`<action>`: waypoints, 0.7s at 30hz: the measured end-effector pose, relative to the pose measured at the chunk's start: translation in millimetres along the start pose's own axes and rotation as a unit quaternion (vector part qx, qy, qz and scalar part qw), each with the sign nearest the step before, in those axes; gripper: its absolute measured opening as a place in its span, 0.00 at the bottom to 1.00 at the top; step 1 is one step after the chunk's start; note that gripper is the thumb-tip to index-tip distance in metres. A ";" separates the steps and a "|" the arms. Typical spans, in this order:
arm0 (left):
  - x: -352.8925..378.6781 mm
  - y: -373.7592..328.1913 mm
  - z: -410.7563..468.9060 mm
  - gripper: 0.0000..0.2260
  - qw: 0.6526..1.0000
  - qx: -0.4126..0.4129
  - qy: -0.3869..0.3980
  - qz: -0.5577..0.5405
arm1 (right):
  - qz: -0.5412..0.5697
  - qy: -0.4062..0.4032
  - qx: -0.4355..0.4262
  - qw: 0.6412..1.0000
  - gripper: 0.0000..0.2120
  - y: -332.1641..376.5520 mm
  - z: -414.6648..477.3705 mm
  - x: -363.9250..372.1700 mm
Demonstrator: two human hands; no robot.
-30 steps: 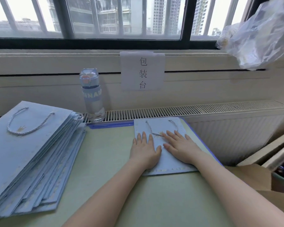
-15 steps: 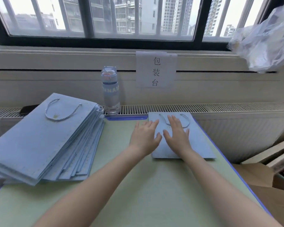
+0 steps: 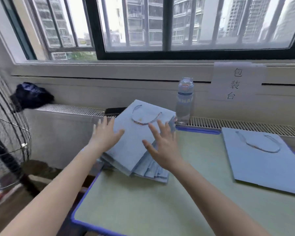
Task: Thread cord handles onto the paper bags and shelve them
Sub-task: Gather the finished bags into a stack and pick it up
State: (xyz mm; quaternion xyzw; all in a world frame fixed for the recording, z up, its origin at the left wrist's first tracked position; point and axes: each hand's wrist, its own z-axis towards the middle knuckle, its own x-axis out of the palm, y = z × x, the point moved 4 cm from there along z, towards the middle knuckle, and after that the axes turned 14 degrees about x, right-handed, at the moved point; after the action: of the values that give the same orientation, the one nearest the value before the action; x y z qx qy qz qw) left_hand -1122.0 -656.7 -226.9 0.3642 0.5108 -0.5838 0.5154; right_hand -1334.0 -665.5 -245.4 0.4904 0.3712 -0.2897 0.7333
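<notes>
**Left grip [image 3: 106, 135] and right grip [image 3: 162, 147] cross to the stack of bags [image 3: 134, 133]**

Both have left the single bag [image 3: 262, 166], which lies flat on the right of the counter [image 3: 160, 201]. They are released, fingers spread, one at each side edge of the stack. The stack's long axis runs away from the person, with the cord handle [image 3: 146, 122] end toward the window [image 3: 177, 23].

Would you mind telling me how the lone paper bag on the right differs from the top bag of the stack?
The lone bag lies flat, directly on the table; the top bag rests askew on a pile of others. No hand is near the lone bag, while the left hand and right hand spread open at the top bag. Both are pale blue with cord handles fitted.
</notes>
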 end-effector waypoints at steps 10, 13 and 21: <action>37.9 25.5 -23.5 0.46 0.995 0.002 -0.085 -0.051 | 0.001 0.034 0.071 0.997 0.36 -13.3 3.7 39.2; 38.2 25.7 -27.1 0.42 0.988 -0.006 -0.122 -0.090 | 0.157 -0.016 0.105 0.982 0.44 -13.7 -2.3 40.8; 32.7 9.2 -41.8 0.23 0.971 -0.018 -0.167 -0.170 | 0.302 -0.050 0.129 0.943 0.33 -25.0 2.0 15.8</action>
State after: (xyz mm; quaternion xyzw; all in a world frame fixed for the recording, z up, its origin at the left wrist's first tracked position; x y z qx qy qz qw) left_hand -1123.9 -623.1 -269.0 0.1599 0.4828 -0.7061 0.4927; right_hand -1344.4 -677.1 -270.6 0.6548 0.1284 -0.1238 0.7345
